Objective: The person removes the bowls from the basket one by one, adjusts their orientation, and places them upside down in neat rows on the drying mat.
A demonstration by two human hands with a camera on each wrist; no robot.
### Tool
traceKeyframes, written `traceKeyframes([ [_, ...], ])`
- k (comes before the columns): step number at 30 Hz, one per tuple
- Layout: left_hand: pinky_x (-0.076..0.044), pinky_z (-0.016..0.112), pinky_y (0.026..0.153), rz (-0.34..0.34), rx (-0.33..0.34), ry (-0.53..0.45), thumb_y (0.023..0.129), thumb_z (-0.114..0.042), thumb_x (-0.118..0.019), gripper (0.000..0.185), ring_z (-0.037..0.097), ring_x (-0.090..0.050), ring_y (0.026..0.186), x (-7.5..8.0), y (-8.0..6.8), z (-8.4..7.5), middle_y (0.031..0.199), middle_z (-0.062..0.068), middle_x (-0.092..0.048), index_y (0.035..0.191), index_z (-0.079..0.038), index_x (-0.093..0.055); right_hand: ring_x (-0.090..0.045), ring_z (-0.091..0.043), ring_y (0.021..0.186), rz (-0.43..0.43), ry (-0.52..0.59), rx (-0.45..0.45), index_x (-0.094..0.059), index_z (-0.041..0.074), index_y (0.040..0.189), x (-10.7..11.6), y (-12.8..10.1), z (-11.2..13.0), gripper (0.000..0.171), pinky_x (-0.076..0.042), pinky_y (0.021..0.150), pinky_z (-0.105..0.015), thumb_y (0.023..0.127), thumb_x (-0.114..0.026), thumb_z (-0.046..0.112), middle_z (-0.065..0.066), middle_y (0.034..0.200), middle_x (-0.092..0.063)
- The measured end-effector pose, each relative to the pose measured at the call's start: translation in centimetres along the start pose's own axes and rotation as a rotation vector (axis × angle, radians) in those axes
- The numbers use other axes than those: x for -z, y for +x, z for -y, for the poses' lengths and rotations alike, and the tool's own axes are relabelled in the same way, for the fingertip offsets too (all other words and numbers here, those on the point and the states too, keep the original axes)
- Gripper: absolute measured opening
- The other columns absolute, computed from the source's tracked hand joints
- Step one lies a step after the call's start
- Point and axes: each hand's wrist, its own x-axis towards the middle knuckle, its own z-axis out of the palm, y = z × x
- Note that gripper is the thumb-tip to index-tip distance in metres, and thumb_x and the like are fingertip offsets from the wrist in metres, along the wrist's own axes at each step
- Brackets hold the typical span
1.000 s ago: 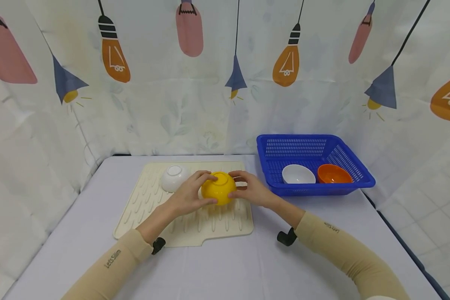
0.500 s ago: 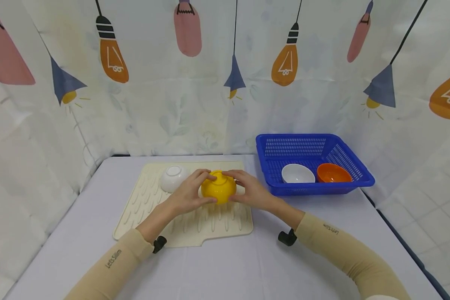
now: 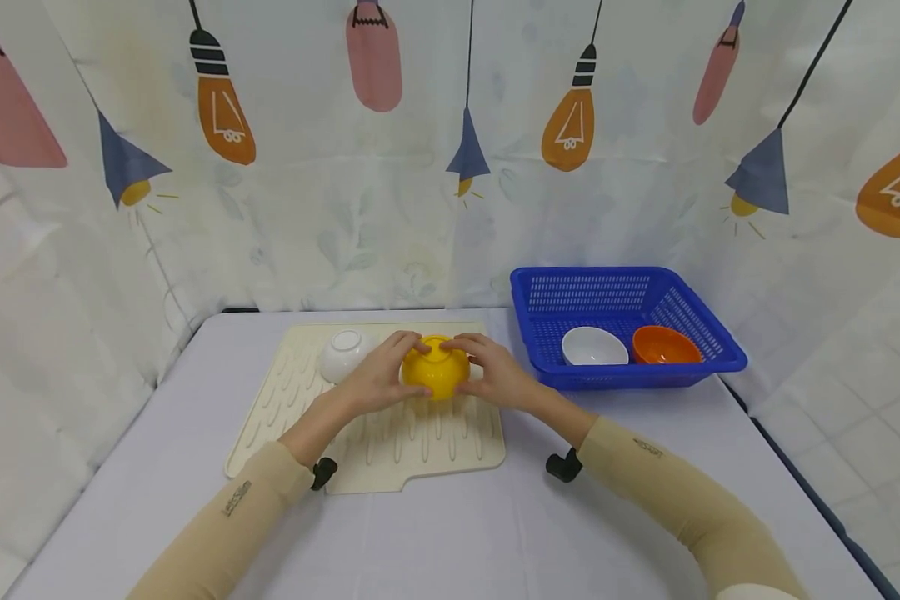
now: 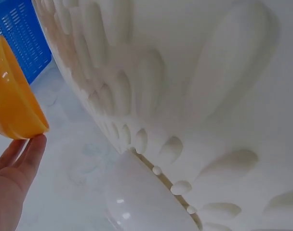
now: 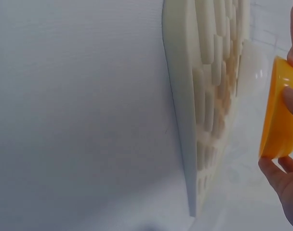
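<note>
A yellow bowl (image 3: 436, 367) is upside down over the cream ridged drying mat (image 3: 307, 417). My left hand (image 3: 378, 377) grips its left side and my right hand (image 3: 492, 373) grips its right side, fingers curled over the base. The left wrist view shows the yellow bowl (image 4: 11, 103) just above the mat (image 4: 194, 72), with my fingertips (image 4: 28, 154) under its rim. In the right wrist view the bowl (image 5: 280, 120) sits between my fingers beside the mat (image 5: 204, 106). A white bowl (image 3: 345, 354) lies upside down on the mat just left of my left hand.
A blue plastic basket (image 3: 622, 292) stands to the right on the table, holding a white bowl (image 3: 594, 346) and an orange bowl (image 3: 663, 346). A printed curtain surrounds the grey table (image 3: 450, 533). Bare table lies in front of the mat.
Both hands have carried the yellow bowl slightly farther back and lower toward the mat. The arms have stretched forward a little.
</note>
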Motion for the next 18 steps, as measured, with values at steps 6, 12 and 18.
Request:
traceKeyframes([
  [6,-0.047,0.049,0.104,0.016,0.045,-0.001,0.079,-0.023,-0.092,0.058,0.033,-0.056,0.115,0.3,0.7,1.0,0.127,0.012,-0.058,0.122,-0.005,-0.056,-0.050,-0.032,0.133,-0.005,0.011,-0.034,-0.058,0.008,0.142,-0.4,1.0,-0.5,0.061,-0.049,0.104,-0.046,0.087,-0.082,0.003,-0.013,0.145,-0.052],
  [12,-0.049,0.049,0.099,0.031,0.084,0.011,0.078,-0.024,-0.093,0.058,0.033,-0.056,0.110,0.4,1.3,1.7,0.123,0.012,-0.060,0.120,-0.006,-0.056,-0.050,-0.031,0.133,-0.005,0.009,-0.080,-0.057,0.008,0.142,-0.8,1.9,-0.7,0.061,-0.048,0.105,-0.044,0.087,-0.081,0.000,-0.012,0.145,-0.053],
  [18,-0.048,0.051,0.098,0.047,0.104,-0.001,0.078,-0.021,-0.092,0.057,0.035,-0.056,0.110,0.5,1.9,2.2,0.124,0.014,-0.060,0.120,-0.007,-0.055,-0.051,-0.032,0.132,-0.011,-0.028,-0.107,-0.058,0.007,0.141,-1.0,2.7,-1.0,0.061,-0.049,0.104,-0.042,0.086,-0.082,0.000,-0.013,0.144,-0.054],
])
